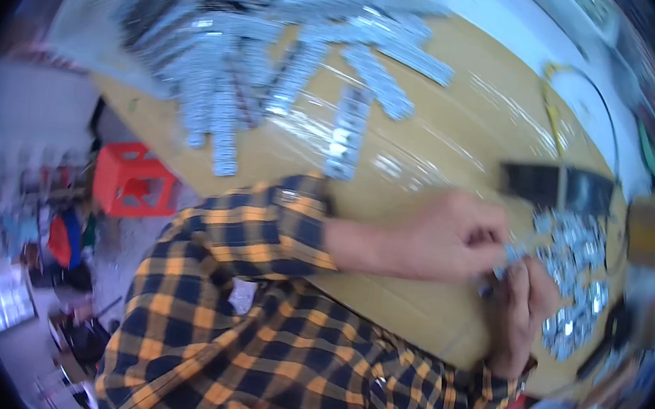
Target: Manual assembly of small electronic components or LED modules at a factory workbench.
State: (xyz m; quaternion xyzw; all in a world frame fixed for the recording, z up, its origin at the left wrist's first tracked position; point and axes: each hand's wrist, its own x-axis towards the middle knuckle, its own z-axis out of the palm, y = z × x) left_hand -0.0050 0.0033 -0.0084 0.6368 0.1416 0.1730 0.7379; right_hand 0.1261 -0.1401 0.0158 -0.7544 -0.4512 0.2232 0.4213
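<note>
Fingertips (497, 248) of both hands pinch 1 small silver piece (510, 255) at right of frame, best held steady beside the silver pile (576, 284) while joining.

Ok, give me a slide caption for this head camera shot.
Left hand and right hand pinch a small silver piece beside a silver pile on a wooden table.

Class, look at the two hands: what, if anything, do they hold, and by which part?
Both hands, left hand and right hand, pinch a small shiny silver metal piece between their fingertips; the exact part gripped is too blurred to tell.
</note>
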